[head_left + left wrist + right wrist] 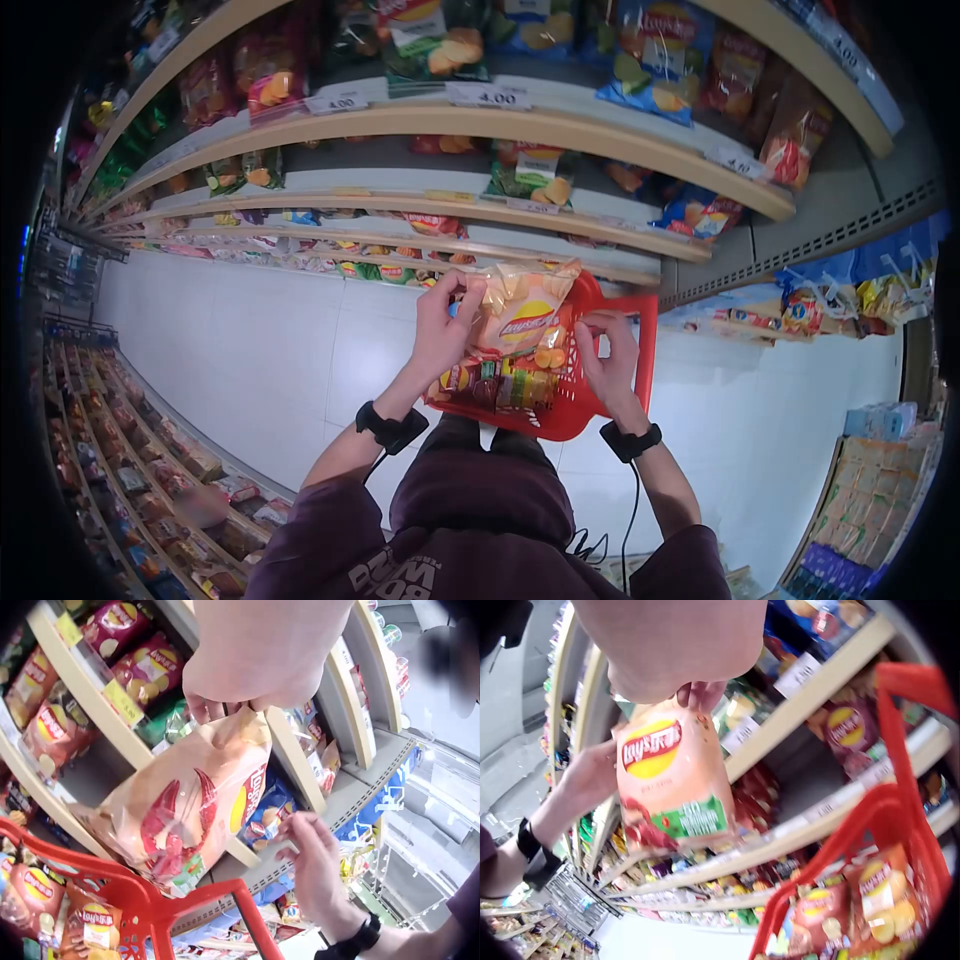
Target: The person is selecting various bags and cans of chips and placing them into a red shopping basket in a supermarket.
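Note:
My left hand (445, 320) pinches the top corner of a peach-coloured Lay's potato chip bag (527, 318) and holds it over a red shopping basket (648, 350). A red crayfish picture shows on the bag's front (202, 802) in the left wrist view. Just right of the bag is my right hand (610, 360), its fingers loosely bent; the left wrist view shows a gap between that hand (319, 862) and the bag. Inside the basket lie several other chip bags (885, 896), some orange and red.
Ahead of me rise curved shelves (500, 122) stocked with chip bags, with price tags (490, 95) along their edges. More packaged goods fill a shelf (140, 470) at the left. Pale floor tiles (250, 320) lie below. Stacked packs (860, 490) stand at the right.

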`<action>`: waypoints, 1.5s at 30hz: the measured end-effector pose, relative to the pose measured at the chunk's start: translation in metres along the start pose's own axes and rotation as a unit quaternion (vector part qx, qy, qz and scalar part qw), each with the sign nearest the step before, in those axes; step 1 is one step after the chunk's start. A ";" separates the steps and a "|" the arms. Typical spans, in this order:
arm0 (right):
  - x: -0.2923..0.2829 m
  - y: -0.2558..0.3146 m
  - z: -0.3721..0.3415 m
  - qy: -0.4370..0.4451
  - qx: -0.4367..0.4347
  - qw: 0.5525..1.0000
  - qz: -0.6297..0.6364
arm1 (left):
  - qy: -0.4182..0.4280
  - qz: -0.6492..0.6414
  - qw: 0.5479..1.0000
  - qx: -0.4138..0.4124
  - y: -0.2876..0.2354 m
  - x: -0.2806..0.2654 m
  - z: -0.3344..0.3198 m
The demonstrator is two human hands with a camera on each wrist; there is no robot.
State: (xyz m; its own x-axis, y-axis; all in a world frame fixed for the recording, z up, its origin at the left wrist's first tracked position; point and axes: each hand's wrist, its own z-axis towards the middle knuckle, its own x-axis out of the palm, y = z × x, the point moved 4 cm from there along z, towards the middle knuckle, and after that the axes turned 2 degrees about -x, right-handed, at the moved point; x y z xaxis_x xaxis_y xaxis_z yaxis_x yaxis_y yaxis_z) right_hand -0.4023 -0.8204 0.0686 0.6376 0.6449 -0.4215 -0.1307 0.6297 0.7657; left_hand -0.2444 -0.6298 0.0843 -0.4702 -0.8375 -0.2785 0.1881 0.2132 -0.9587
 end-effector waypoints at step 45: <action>0.066 0.251 0.232 0.011 -0.243 0.969 -0.044 | 0.010 -0.476 0.878 0.053 -0.018 -0.156 -0.010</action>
State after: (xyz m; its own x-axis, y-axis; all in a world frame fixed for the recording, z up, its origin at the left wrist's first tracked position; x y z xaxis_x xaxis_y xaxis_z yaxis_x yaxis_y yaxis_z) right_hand -0.2164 -0.7203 0.3458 0.6475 0.5847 -0.4888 -0.4215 0.8091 0.4095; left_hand -0.1837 -0.4981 0.1445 -0.4723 -0.6010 0.6448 -0.2194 -0.6283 -0.7464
